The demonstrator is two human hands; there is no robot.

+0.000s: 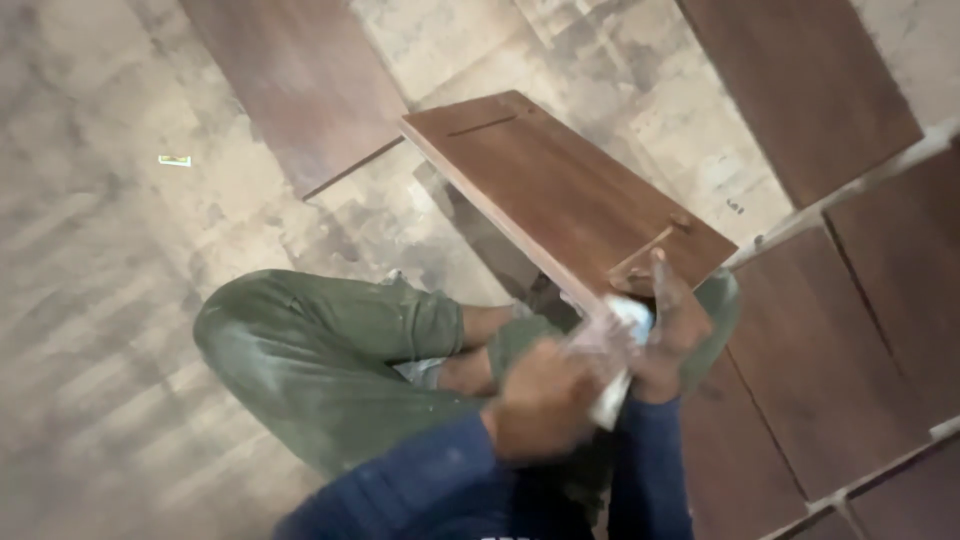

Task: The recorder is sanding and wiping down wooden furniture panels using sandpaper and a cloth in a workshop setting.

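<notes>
Both hands close their grip on a pale, blurred block: the left hand (540, 400) is clenched over its near end, and the right hand (675, 330) presses the far end against the near edge of the brown board (560, 190). What the block (615, 360) is made of cannot be told through the blur.

The left forearm, in a blue sleeve, comes in from 6 o'clock; the right forearm rises almost straight from the bottom of the frame, index finger pointing toward 12 o'clock along the board.

The person sits cross-legged in green trousers (320, 350) on the dusty floor (100, 300). The board tilts away toward 11 o'clock, its near end over the knee. More brown panels (880, 290) lie from 1 to 4 o'clock, another (300, 80) at 11 o'clock. Bare floor spreads toward 9 o'clock.
</notes>
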